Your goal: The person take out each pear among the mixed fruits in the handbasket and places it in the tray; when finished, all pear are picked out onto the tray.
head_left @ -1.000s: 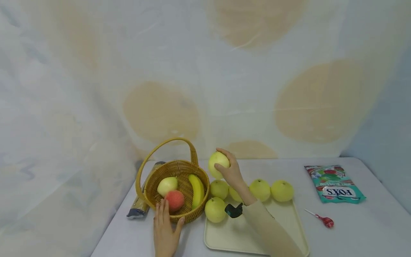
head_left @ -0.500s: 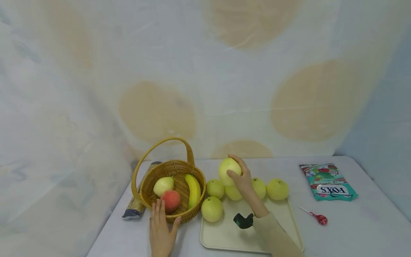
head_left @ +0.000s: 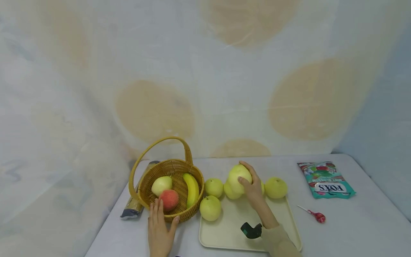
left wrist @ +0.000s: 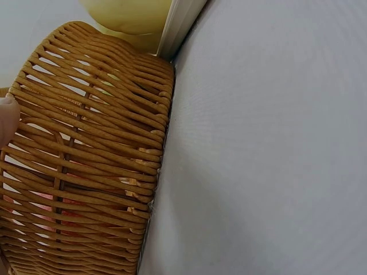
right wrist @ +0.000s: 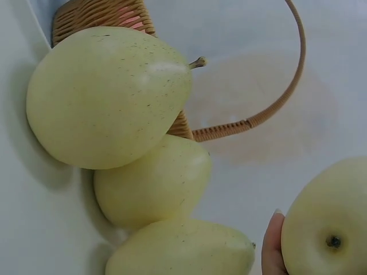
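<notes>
My right hand grips a pale yellow-green pear above the back of the cream tray. In the right wrist view, the round bottom of that held pear shows at lower right beside a fingertip. More pears sit on the tray, some partly hidden behind the hand. My left hand rests with straight fingers on the near rim of a wicker basket. Inside the basket lie a peach, a banana and a greenish-yellow fruit.
Behind the basket's left side lies a gold packet, partly covered. A teal candy bag and a red lollipop lie right of the tray. The basket's tall handle arches upward. A patterned cloth hangs behind the table.
My right hand has carried the pear from near the basket to the right and lower, over the tray. My left hand stays on the basket rim. The view has shifted slightly.
</notes>
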`<action>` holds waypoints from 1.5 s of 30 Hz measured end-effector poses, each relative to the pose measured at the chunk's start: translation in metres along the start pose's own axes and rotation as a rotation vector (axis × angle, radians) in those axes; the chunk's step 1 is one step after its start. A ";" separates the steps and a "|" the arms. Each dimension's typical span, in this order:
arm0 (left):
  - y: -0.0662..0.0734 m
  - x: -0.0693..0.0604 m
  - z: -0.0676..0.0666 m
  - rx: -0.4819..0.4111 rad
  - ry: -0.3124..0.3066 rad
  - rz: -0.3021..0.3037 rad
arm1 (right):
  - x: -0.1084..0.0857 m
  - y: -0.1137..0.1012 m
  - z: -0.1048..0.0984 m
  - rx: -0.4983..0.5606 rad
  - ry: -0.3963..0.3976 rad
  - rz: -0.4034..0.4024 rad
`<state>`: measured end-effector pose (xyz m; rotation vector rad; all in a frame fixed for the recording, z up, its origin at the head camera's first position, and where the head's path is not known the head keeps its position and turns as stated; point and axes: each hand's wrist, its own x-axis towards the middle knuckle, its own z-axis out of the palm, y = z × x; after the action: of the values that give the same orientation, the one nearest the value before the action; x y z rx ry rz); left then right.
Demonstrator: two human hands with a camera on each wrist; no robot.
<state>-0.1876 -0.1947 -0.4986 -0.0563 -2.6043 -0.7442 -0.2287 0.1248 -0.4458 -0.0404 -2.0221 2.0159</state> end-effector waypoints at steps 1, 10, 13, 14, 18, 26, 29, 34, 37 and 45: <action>0.000 0.000 0.000 -0.001 0.000 0.000 | -0.002 0.001 -0.001 0.000 0.002 0.010; -0.002 -0.002 0.001 -0.016 0.052 0.047 | -0.012 0.002 -0.006 -0.007 0.038 0.024; -0.002 -0.001 0.002 -0.018 0.056 0.048 | -0.013 0.002 -0.005 -0.007 0.034 0.007; -0.002 -0.001 0.002 -0.020 0.057 0.050 | -0.014 0.002 -0.005 -0.005 0.029 0.007; -0.001 0.002 0.003 -0.024 0.040 0.052 | -0.015 0.003 -0.005 -0.015 0.034 0.028; -0.001 0.004 0.002 -0.013 0.007 0.034 | -0.016 0.010 -0.005 0.036 0.056 0.020; -0.001 0.001 0.001 -0.014 0.005 0.022 | -0.018 0.013 -0.006 0.061 0.049 0.008; -0.001 -0.001 0.000 -0.014 -0.001 0.014 | -0.021 0.018 -0.005 0.103 0.034 -0.013; -0.001 -0.002 -0.001 -0.011 -0.002 0.012 | -0.025 0.021 -0.003 0.048 0.013 -0.014; -0.001 -0.001 -0.001 -0.013 0.003 0.022 | -0.031 0.028 0.008 -0.078 -0.015 -0.091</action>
<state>-0.1863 -0.1956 -0.4987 -0.0876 -2.5915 -0.7533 -0.2056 0.1107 -0.4787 0.0497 -2.0718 1.8882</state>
